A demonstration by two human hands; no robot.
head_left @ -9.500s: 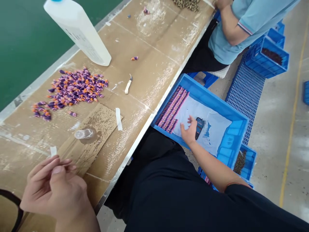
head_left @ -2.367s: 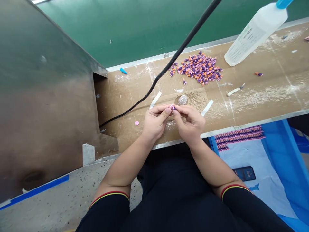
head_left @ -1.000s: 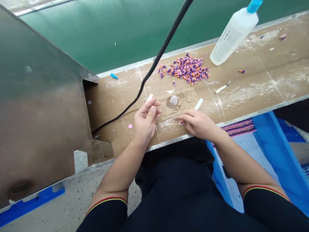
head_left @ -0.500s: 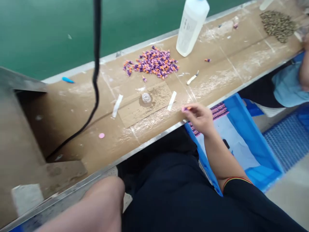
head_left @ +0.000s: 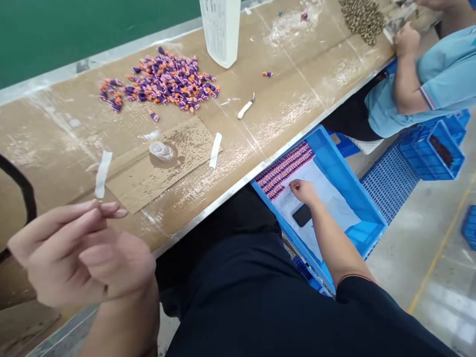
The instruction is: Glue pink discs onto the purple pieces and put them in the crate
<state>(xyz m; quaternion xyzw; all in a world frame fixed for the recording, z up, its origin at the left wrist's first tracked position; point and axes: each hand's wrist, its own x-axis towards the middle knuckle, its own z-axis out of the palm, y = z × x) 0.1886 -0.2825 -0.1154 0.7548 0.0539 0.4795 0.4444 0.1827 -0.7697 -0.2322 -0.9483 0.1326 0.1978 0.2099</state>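
My right hand [head_left: 303, 192] is inside a blue tray [head_left: 336, 171], its fingers pinched at the end of the nearest row of small purple, pink and orange pieces [head_left: 286, 167]. Whether a piece is still between those fingertips cannot be made out. White paper [head_left: 293, 203] lines the tray, and a dark phone-like slab [head_left: 302, 215] lies by my wrist. My left hand [head_left: 89, 253] is raised, palm up, over the table's near left part. Its fingers are half curled, thumb apart, with nothing visible in them.
On the table [head_left: 260, 124] are a heap of the same pieces [head_left: 174, 82], a white bottle [head_left: 221, 32], a white-handled tool [head_left: 245, 106] and a taped cardboard sheet [head_left: 186, 144] with a clear round lump [head_left: 161, 150]. A co-worker [head_left: 427, 79] sits at right beside a brownish heap [head_left: 362, 20].
My right hand has gone from the table edge, where it held a small coloured piece, down into the tray. My left hand has come up into view. The view has swung to the right.
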